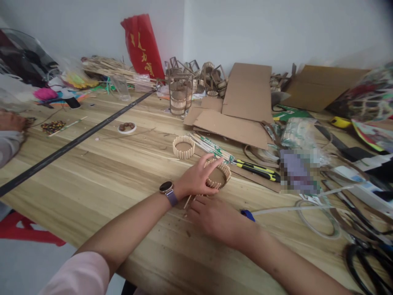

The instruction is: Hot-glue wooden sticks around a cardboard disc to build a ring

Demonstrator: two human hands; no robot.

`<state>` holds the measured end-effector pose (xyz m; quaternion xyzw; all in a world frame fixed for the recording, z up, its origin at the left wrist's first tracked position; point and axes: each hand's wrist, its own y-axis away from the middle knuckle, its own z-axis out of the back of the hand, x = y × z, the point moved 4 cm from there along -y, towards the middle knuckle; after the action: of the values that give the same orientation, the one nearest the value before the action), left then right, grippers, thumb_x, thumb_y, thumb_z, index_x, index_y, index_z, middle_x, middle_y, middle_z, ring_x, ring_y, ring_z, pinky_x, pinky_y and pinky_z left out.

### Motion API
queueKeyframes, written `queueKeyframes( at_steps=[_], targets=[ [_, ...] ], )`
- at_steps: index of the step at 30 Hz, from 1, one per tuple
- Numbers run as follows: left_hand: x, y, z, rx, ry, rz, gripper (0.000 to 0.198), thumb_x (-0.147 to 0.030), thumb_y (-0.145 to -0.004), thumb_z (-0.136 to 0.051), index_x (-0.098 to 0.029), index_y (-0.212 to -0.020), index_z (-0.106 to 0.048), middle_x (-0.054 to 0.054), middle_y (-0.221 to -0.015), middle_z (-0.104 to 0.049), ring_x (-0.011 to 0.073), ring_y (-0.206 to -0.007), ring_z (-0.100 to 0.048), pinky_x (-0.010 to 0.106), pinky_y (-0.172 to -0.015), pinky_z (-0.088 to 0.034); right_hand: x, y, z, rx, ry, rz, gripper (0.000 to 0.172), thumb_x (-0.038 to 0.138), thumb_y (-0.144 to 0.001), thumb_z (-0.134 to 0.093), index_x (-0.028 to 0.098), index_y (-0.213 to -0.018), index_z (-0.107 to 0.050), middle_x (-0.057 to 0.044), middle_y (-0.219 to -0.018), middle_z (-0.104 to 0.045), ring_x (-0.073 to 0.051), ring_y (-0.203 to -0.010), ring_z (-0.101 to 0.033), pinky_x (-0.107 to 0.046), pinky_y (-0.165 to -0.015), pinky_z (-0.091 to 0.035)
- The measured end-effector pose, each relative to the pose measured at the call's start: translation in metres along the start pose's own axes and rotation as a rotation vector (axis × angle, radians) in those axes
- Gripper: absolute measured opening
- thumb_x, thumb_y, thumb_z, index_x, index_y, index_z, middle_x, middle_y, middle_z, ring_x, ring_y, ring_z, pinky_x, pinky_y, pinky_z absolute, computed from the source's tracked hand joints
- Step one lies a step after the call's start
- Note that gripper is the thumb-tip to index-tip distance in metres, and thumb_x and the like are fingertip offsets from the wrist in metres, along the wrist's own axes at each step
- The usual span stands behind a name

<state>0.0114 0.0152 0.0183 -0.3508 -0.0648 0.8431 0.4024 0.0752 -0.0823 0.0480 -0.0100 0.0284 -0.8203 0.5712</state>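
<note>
Left hand (196, 178): fingers spread and curled over the left rim of the stick basket (218, 176), gripping it.
Right hand (215, 217): palm down, just near of the basket; grip cannot be told.
Basket place: mid wooden table (107, 172), touching the left hand.
Farther left: second stick ring (183, 146).
Right: yellow-handled tool (258, 170).

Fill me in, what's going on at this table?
A person's left hand grips a small stick-walled ring with a cardboard base, on the wooden table. The right hand rests palm-down just beside it, near a loose stick. A second ring and a yellow-black knife lie behind.
</note>
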Motion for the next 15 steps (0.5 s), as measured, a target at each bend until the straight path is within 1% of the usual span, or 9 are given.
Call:
queueKeyframes(
  at_steps=[2,5,6,9,12,15],
  targets=[
    [-0.001,0.000,0.001,-0.010,-0.002,-0.013,0.100,-0.037,-0.069,-0.080,-0.025,-0.148,-0.021,0.019,-0.147,-0.025,0.0363,-0.136,-0.035,0.050,-0.107,-0.039,-0.007,0.010,0.009,-0.070,-0.089,-0.063,0.015,0.008,-0.089,-0.050,0.014,-0.086,-0.063,-0.008,-0.084,-0.069,-0.019,-0.076,-0.062,-0.029,-0.064,-0.045],
    [-0.003,0.000,0.002,-0.033,0.002,-0.021,0.093,-0.041,-0.074,-0.075,-0.023,-0.148,-0.023,0.020,-0.146,-0.027,0.0362,-0.136,-0.035,0.050,-0.107,-0.039,-0.029,0.032,0.028,-0.171,-0.277,-0.259,0.018,0.012,-0.092,-0.046,0.017,-0.087,-0.062,-0.005,-0.081,-0.068,-0.015,-0.073,-0.062,-0.025,-0.065,-0.046],
    [-0.004,0.000,0.002,-0.037,0.002,-0.020,0.093,-0.040,-0.073,-0.076,-0.023,-0.148,-0.023,0.020,-0.146,-0.027,0.0363,-0.136,-0.035,0.051,-0.107,-0.039,-0.039,0.041,0.034,-0.196,-0.330,-0.344,0.018,0.014,-0.092,-0.046,0.019,-0.089,-0.063,-0.004,-0.080,-0.069,-0.014,-0.070,-0.062,-0.024,-0.063,-0.046],
    [-0.004,0.000,0.002,-0.026,-0.007,-0.009,0.100,-0.035,-0.067,-0.081,-0.025,-0.147,-0.022,0.018,-0.147,-0.026,0.0365,-0.136,-0.035,0.052,-0.106,-0.040,-0.067,0.061,0.045,-0.297,-0.420,-0.520,0.015,0.021,-0.091,-0.049,0.021,-0.088,-0.064,-0.002,-0.078,-0.070,-0.014,-0.067,-0.062,-0.023,-0.061,-0.046],
    [-0.003,0.000,0.002,-0.011,-0.015,0.004,0.102,-0.032,-0.064,-0.083,-0.026,-0.146,-0.023,0.018,-0.147,-0.024,0.0363,-0.135,-0.035,0.053,-0.107,-0.039,-0.086,0.071,0.041,-0.386,-0.406,-0.582,0.012,0.022,-0.088,-0.052,0.020,-0.083,-0.063,-0.002,-0.077,-0.069,-0.014,-0.068,-0.063,-0.024,-0.063,-0.046],
    [-0.001,0.000,0.001,-0.009,-0.020,0.004,0.102,-0.033,-0.064,-0.083,-0.025,-0.146,-0.023,0.019,-0.146,-0.024,0.0362,-0.136,-0.035,0.053,-0.107,-0.039,-0.094,0.071,0.028,-0.432,-0.387,-0.555,0.009,0.021,-0.086,-0.054,0.020,-0.083,-0.063,-0.003,-0.079,-0.069,-0.016,-0.073,-0.064,-0.027,-0.069,-0.048]
  ],
)
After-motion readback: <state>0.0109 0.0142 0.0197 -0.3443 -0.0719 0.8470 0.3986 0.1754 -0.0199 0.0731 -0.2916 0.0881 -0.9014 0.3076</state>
